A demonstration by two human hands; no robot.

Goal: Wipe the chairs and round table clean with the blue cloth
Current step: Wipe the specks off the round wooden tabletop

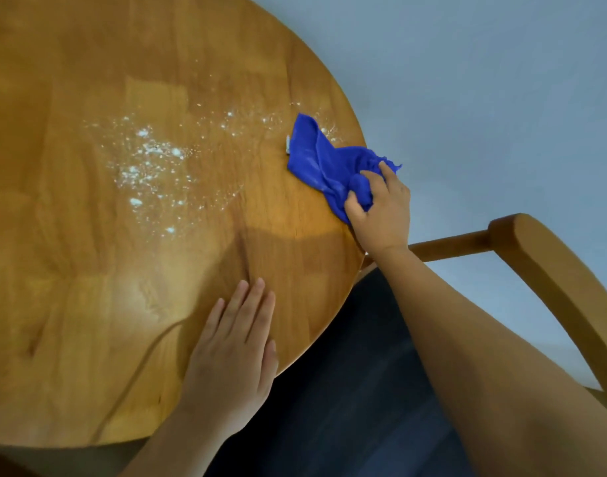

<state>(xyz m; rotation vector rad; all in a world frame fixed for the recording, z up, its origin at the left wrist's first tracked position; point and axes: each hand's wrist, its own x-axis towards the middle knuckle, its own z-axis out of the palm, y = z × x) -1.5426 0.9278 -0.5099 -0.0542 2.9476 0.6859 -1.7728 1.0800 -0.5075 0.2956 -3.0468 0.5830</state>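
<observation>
Crumpled bright blue cloth [324,160] lies at the right edge of the round honey-coloured wooden desk [88,80], bunched in the right hand [381,211]; the left hand [235,349] rests flat, open and empty, near; white powdery specks [150,163] remain mid-desk; a careless sweep could push them onto the wooden chair [549,270].

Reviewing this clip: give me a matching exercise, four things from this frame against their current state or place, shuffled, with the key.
Things:
1. left hand
2. right hand
3. white powder
4. chair

States:
A. scattered across the middle of the round table
B. gripping the bunched blue cloth near the table edge
C. flat, palm down, on the wood
D. beside the table, backrest curving right

Pairs: 1-C, 2-B, 3-A, 4-D
</observation>
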